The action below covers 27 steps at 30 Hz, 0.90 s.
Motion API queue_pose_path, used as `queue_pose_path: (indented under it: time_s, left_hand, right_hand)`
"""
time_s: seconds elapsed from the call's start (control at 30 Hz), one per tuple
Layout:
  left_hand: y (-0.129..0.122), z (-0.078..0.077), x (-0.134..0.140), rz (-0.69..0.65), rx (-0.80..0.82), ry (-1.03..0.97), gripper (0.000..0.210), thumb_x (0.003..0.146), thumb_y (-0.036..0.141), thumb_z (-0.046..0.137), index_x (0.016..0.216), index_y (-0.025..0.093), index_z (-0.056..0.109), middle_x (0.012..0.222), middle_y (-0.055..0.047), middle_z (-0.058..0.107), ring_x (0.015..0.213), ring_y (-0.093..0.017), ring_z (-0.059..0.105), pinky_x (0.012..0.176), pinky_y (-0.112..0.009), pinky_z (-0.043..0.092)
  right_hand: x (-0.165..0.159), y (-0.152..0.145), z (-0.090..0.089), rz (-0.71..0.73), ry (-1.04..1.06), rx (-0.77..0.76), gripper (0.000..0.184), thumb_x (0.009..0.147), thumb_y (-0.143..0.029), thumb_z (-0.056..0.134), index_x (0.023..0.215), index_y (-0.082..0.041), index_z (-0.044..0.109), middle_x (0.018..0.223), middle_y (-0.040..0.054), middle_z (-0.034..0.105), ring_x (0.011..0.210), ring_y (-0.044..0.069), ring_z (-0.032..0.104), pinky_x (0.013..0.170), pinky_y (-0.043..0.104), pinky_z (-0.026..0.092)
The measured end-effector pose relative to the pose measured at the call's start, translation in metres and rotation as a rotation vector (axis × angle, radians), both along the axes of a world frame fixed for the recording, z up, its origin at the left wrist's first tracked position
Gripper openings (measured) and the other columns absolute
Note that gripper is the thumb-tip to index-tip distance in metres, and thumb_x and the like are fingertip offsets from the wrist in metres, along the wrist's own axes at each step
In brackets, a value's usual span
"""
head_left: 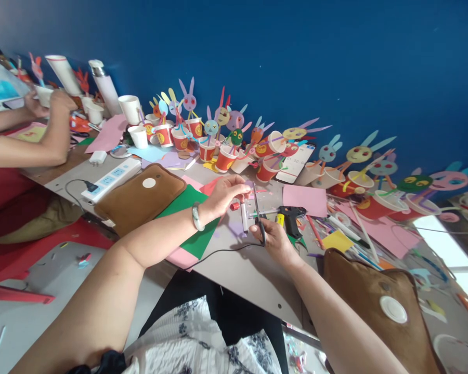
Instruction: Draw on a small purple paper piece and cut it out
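Observation:
My left hand (226, 196), with a bracelet at its wrist, pinches a small piece of purple paper (250, 187). My right hand (276, 240) is wrapped round the black handles of a pair of scissors (257, 203), whose blades point away from me beside the paper. Whether the blades touch the paper I cannot tell. Below my left fingers is a pale tube (244, 217), with a small red piece near it. A black and yellow glue gun (291, 221) lies just right of the scissors. Green paper (193, 228) spreads under my left forearm.
Red and white paper cups (226, 158) with paper rabbit figures line the blue wall. Brown cushions (140, 195) lie on both sides. A power strip (113, 179) and a phone (295, 162) are on the table. At left, another person's hands (60, 98) hold a cup.

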<state>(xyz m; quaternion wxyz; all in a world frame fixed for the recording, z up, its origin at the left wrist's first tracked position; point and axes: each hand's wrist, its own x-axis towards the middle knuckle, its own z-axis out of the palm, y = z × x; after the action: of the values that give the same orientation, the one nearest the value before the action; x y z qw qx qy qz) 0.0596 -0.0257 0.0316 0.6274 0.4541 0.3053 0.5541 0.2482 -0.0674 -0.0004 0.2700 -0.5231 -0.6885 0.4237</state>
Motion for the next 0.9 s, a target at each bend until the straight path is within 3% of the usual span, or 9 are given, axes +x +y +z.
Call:
queue_pose_path:
  time_s: [0.57, 0.9]
  left_hand:
    - [0.0042, -0.0036, -0.0003, 0.023, 0.039, -0.036, 0.025, 0.072, 0.031, 0.069, 0.07, 0.017, 0.048, 0.063, 0.001, 0.062, 0.059, -0.009, 0.058, 0.057, -0.021, 0.045]
    - [0.0056, -0.0048, 0.0002, 0.027, 0.026, -0.028, 0.025, 0.071, 0.032, 0.069, 0.07, 0.017, 0.049, 0.063, 0.001, 0.062, 0.057, -0.008, 0.057, 0.052, -0.02, 0.042]
  right_hand:
    - [-0.0006, 0.0017, -0.0003, -0.012, 0.018, -0.002, 0.061, 0.072, -0.076, 0.064, 0.058, -0.022, 0.039, 0.059, -0.0031, 0.032, 0.059, 0.012, 0.027, 0.053, 0.029, 0.021]
    - [-0.0007, -0.0006, -0.001, -0.026, 0.029, 0.02, 0.061, 0.072, -0.075, 0.065, 0.059, -0.022, 0.039, 0.057, -0.0036, 0.032, 0.058, 0.012, 0.027, 0.051, 0.028, 0.022]
